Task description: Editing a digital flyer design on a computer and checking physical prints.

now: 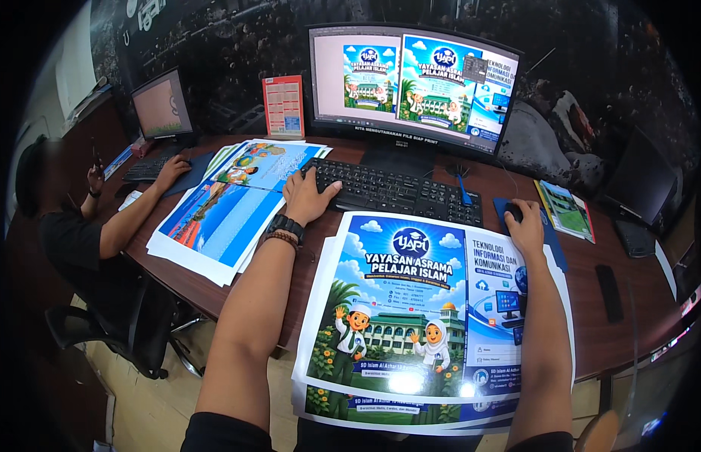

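My left hand (311, 194) rests at the left end of a black keyboard (396, 190), fingers apart and thumb stretched out over the keys. A black mouse (511, 215) sits under my right hand (528, 227), whose fingers curl over it on a blue mouse pad (554, 247). Between my forearms lie large glossy printed sheets (399, 301), stacked slightly askew and overhanging the desk's front edge. The top one shows two cartoon pupils and a green building. Similar artwork fills the curved monitor (414, 83) behind the keyboard. A dark watch and a beaded bracelet circle my left wrist.
Another printed stack (222, 203) lies left of my left forearm. A red desk calendar (283, 107) stands beside the monitor. At the left, a seated person (79, 218) has one hand near a second keyboard and monitor (162, 105). Booklets (565, 207) and a dark phone-like slab (610, 292) lie right.
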Motion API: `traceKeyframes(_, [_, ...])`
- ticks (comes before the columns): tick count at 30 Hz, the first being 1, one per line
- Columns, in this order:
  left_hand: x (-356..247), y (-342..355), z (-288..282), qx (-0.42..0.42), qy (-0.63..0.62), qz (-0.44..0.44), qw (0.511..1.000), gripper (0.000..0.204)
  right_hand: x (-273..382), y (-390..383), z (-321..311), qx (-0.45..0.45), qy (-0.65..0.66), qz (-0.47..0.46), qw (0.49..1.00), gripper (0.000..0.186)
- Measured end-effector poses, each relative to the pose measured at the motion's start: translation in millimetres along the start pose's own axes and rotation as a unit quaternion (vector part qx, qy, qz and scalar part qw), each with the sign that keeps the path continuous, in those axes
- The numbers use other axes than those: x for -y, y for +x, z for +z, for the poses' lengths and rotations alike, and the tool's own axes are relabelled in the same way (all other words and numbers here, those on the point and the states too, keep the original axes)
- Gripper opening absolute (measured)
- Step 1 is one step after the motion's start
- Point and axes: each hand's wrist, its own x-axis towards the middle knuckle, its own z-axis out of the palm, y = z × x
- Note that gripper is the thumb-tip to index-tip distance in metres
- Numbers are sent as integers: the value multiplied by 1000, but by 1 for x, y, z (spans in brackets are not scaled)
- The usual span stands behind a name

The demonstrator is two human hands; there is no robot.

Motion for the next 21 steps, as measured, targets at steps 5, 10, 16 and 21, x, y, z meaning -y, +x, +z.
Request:
traceKeyframes(5, [1, 1, 2, 10, 9, 9, 1000, 83, -8, 2, 2, 2, 13, -10, 1000, 38])
traceKeyframes(10, [3, -1, 0, 20, -2, -1, 1000, 83, 6, 2, -3, 28, 7, 12, 1000, 37])
traceKeyframes(16, [-1, 2, -2, 32, 7, -4, 999, 84, -10, 5, 1, 9, 19, -21, 1000, 37])
traceKeyframes(21, [1, 2, -3, 31, 16, -4, 999, 82, -11, 4, 6, -6, 33, -44, 998, 36])
